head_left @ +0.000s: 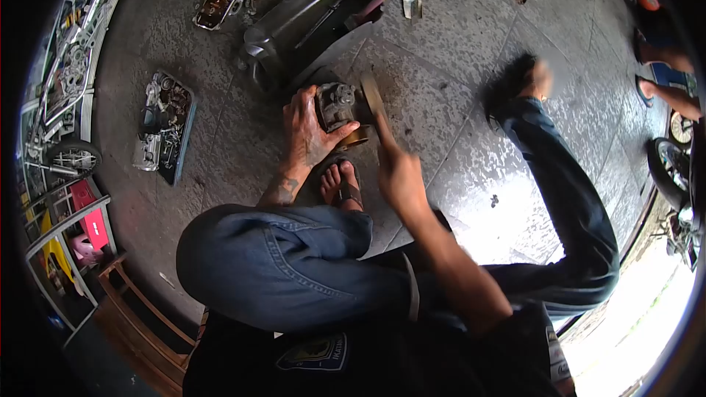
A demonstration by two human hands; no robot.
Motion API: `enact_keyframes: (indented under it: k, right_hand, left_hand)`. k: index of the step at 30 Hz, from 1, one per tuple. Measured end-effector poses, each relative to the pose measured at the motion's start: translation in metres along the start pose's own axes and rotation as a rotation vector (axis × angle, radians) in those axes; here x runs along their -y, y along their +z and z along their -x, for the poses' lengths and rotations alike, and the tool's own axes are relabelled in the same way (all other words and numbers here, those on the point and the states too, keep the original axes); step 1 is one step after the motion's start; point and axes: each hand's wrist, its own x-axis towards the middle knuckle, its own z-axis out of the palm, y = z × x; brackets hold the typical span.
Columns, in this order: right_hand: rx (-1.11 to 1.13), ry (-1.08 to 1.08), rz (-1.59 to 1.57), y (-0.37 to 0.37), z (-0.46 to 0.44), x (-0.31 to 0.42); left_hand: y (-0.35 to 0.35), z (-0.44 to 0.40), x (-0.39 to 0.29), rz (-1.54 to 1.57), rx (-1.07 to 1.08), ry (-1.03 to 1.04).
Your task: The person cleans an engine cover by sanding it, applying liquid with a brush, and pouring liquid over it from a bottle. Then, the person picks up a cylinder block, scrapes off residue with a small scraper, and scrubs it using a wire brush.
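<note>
My left hand (310,136) grips a grey metal engine part (337,106), perhaps a cylinder head, its thumb along the near side. A brass-coloured round piece (354,140) shows at the part's lower edge. Wrapped around a long brown wooden-handled tool (376,106) is my right hand (401,176), smeared a little by motion. The tool's broad upper end is just to the right of the engine part; I cannot tell whether they touch. Just below the part is my sandalled foot (341,182).
A black tray (283,11) beyond my hands holds a paintbrush (375,4) and a thin rod. Engine parts (218,6) lie left of it, with a parts-filled blue tray (182,143) nearer. A wooden stool (136,316), motorcycles (671,176) and another person's legs (673,81) surround me.
</note>
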Motion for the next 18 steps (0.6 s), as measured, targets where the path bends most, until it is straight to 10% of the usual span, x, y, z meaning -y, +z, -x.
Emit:
enact_keyframes:
  k: [3, 6, 11, 18]
  right_hand:
    - [-0.159, -0.145, -0.084, 0.011, 0.000, -0.016]
    - [0.164, 0.226, -0.034, 0.003, -0.068, 0.004]
    - [-0.192, -0.256, -0.038, 0.003, -0.010, -0.001]
    - [-0.019, -0.041, -0.041, 0.005, -0.023, -0.002]
  left_hand:
    - [0.006, 0.006, 0.007, 0.054, 0.031, -0.026]
    - [0.005, 0.004, 0.009, 0.080, 0.000, -0.027]
    - [0.002, -0.002, 0.002, 0.047, -0.024, -0.037]
    - [0.002, 0.001, -0.002, -0.007, -0.004, -0.041]
